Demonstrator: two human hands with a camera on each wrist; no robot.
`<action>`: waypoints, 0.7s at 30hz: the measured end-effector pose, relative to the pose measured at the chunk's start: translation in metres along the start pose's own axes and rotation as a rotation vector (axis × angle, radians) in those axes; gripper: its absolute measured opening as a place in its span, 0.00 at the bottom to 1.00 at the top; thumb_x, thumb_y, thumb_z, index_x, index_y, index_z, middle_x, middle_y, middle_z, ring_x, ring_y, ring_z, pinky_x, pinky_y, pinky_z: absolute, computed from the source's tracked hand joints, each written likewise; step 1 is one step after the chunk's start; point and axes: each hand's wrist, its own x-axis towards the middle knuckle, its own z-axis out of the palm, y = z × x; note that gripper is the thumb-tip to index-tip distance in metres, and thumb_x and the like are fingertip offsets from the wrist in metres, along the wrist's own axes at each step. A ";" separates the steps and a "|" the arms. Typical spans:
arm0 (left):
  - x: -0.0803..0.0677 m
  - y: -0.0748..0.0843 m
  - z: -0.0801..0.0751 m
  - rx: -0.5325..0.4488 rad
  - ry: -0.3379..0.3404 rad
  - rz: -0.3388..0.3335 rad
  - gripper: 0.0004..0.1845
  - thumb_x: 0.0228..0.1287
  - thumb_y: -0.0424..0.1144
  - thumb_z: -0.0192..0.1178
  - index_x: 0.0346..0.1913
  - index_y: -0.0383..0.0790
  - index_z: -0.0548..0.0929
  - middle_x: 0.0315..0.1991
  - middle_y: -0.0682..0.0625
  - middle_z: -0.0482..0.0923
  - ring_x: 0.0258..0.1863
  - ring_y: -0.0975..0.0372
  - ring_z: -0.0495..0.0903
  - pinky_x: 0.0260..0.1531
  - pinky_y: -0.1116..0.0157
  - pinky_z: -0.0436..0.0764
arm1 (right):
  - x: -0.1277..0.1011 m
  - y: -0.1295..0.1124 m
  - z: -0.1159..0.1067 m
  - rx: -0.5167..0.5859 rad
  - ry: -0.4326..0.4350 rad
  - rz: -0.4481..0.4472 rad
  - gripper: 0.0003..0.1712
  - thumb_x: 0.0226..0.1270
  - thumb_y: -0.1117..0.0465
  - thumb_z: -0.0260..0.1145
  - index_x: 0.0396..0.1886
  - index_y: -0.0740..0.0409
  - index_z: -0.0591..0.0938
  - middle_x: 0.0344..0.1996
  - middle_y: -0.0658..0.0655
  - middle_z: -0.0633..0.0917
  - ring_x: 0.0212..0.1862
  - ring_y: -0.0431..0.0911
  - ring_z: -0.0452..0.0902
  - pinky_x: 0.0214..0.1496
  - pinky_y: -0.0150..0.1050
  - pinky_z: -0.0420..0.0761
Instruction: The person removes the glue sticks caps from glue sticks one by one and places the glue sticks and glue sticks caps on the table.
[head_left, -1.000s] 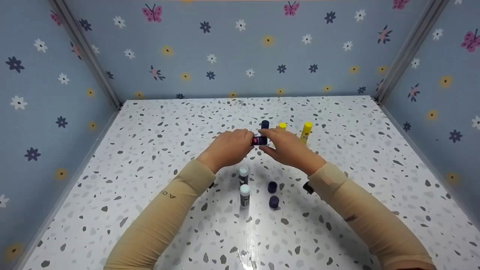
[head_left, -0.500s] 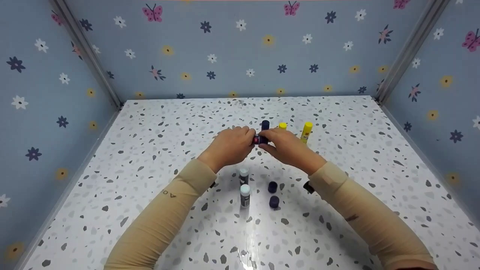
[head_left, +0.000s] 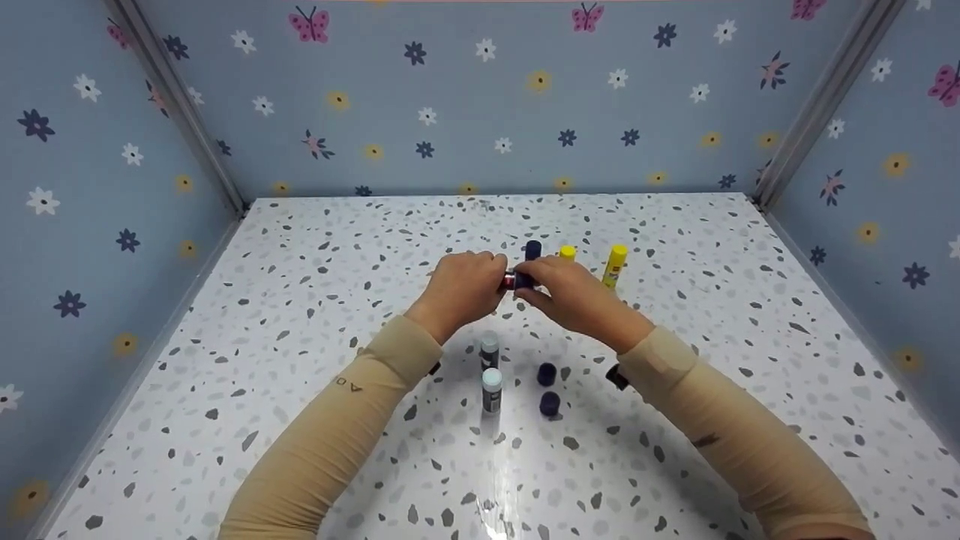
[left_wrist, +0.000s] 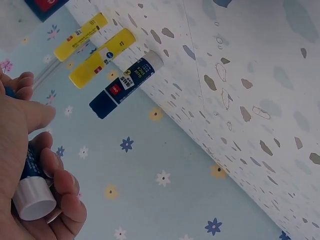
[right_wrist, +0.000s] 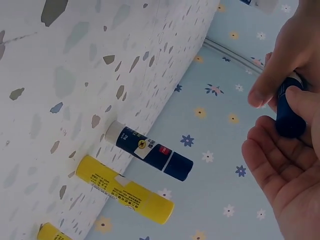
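Note:
My left hand (head_left: 466, 289) grips a dark blue glue stick (head_left: 511, 280), held sideways over the table. In the left wrist view, its white base (left_wrist: 36, 204) pokes out below the curled fingers. From the other side my right hand (head_left: 577, 296) pinches the stick's dark cap (right_wrist: 290, 121) between thumb and fingers. Just behind the hands, another dark blue glue stick (head_left: 533, 249) stands upright with its cap on. Two yellow glue sticks stand beside it, one (head_left: 568, 253) partly hidden by the right hand, the other (head_left: 616, 266) farther right.
Two pale-topped dark tubes, one in front (head_left: 491, 394) and one behind (head_left: 489, 352), stand between the forearms. Two loose dark caps (head_left: 547, 374) sit to their right. Flowered panels (head_left: 480, 97) enclose the speckled table (head_left: 337, 232) at the back and sides.
My right thumb and fingers have closed around the cap end of the glue stick, so less of it shows between the hands. The left forearm has shifted slightly right; the standing sticks have not moved.

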 end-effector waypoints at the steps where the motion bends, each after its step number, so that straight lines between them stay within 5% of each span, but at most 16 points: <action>1: 0.000 0.000 -0.001 -0.004 0.005 -0.007 0.08 0.72 0.37 0.67 0.34 0.37 0.84 0.26 0.44 0.85 0.22 0.50 0.85 0.24 0.51 0.86 | 0.000 0.000 0.000 0.001 0.005 -0.005 0.16 0.80 0.61 0.70 0.59 0.65 0.85 0.49 0.63 0.90 0.52 0.56 0.89 0.58 0.53 0.88; 21: 0.000 0.000 -0.009 -0.073 -0.064 -0.022 0.06 0.68 0.35 0.69 0.33 0.36 0.87 0.26 0.43 0.87 0.25 0.49 0.86 0.30 0.49 0.87 | -0.003 0.007 -0.003 -0.044 0.059 -0.176 0.16 0.79 0.60 0.71 0.59 0.62 0.88 0.45 0.62 0.90 0.46 0.55 0.88 0.50 0.51 0.88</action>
